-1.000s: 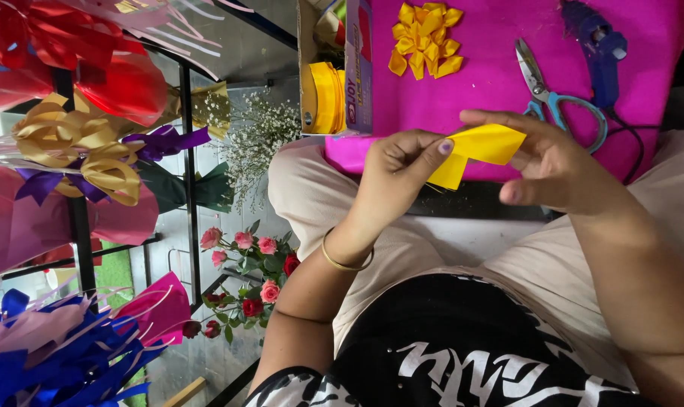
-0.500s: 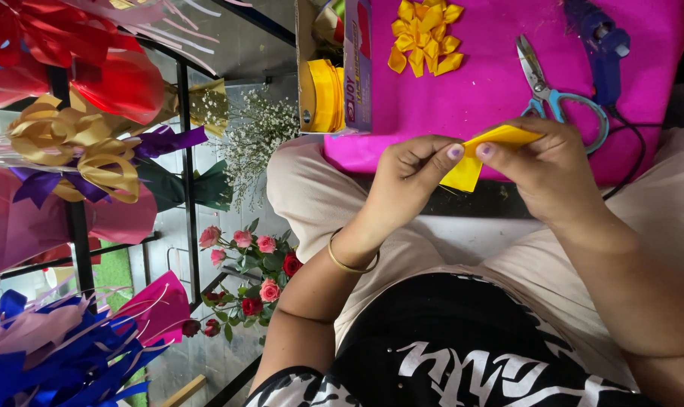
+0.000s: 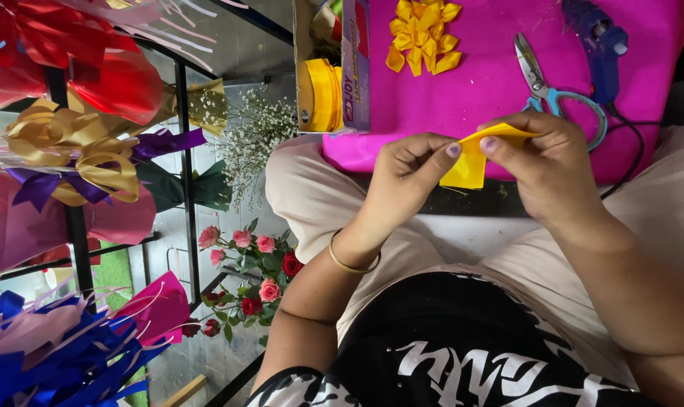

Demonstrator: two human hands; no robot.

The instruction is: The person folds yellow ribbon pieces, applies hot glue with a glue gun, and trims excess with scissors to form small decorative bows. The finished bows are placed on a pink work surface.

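Head view, looking down over the lap. One piece of yellow ribbon point(image 3: 474, 157), folded, held in the air between two hands above the knees, just in front of the near edge of the pink board point(image 3: 493, 83).

Left hand point(image 3: 406, 177): fingers curled in narrow, thumb tip pressed on the ribbon's left edge. One gold bangle point(image 3: 349, 260) on that wrist.

Right hand point(image 3: 542, 162): fingers closed over the ribbon's top fold, thumb on its upper edge, pinching it. Both hands grip the same piece; no other thing in either.

Beyond, on the pink board: one finished yellow ribbon flower point(image 3: 421, 34), many looped petals, too tight to count. One pair of scissors point(image 3: 549, 87), blue handles, lying flat, shut. One blue glue gun point(image 3: 602, 41) beside the scissors, black cord trailing right.

Left of the board: one roll of yellow ribbon point(image 3: 319, 94) next to a box.

Farther left: bunch of pink and red roses point(image 3: 251, 267), about eight blooms; white baby's breath point(image 3: 259, 132); one gold bow point(image 3: 78, 154) on wrapped bouquets.
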